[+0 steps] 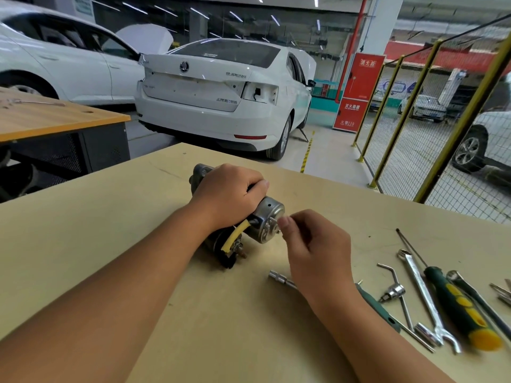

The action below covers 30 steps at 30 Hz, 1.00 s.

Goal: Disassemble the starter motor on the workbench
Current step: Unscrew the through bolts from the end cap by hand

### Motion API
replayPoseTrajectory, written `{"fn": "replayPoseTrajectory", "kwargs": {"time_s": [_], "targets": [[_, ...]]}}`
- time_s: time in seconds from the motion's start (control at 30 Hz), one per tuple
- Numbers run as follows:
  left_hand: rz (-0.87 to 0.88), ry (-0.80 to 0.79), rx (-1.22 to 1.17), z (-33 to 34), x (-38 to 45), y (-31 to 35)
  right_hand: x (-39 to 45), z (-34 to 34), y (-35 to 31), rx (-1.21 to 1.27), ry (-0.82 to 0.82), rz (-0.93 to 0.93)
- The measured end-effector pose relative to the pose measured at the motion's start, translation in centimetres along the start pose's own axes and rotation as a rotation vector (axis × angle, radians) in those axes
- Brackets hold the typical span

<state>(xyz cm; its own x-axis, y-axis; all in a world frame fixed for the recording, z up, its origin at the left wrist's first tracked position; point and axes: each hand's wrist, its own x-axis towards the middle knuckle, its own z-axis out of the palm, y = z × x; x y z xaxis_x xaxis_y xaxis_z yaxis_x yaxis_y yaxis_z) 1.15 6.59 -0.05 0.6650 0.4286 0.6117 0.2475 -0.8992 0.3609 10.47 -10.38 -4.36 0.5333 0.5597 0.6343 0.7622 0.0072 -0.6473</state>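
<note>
left hand wraps motor body, fingers curled over top | right hand pinches something small at motor's end cap, at 3 o'clock of it | motor lies on bench centre | socket at 5 o'clock | wrench, screwdriver far at 4 o'clock

Car repair workshop, white car (tail-lamp removed), tools on workbench
</note>
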Motion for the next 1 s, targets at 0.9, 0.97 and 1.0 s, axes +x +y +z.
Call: {"fn": "replayPoseTrajectory", "kwargs": {"time_s": [0.9,0.97,1.0], "targets": [[-0.016,0.018,-0.029,0.16,-0.1,-0.49,-0.55,-0.02,-0.58,-0.104,0.003,-0.045],[-0.021,0.019,-0.031,0.16,-0.1,-0.52,-0.73,0.03,-0.77,-0.066,0.022,-0.071],[-0.02,0.019,-0.029,0.18,-0.11,-0.52,-0.8,0.05,-0.9,-0.039,0.03,-0.074]]}}
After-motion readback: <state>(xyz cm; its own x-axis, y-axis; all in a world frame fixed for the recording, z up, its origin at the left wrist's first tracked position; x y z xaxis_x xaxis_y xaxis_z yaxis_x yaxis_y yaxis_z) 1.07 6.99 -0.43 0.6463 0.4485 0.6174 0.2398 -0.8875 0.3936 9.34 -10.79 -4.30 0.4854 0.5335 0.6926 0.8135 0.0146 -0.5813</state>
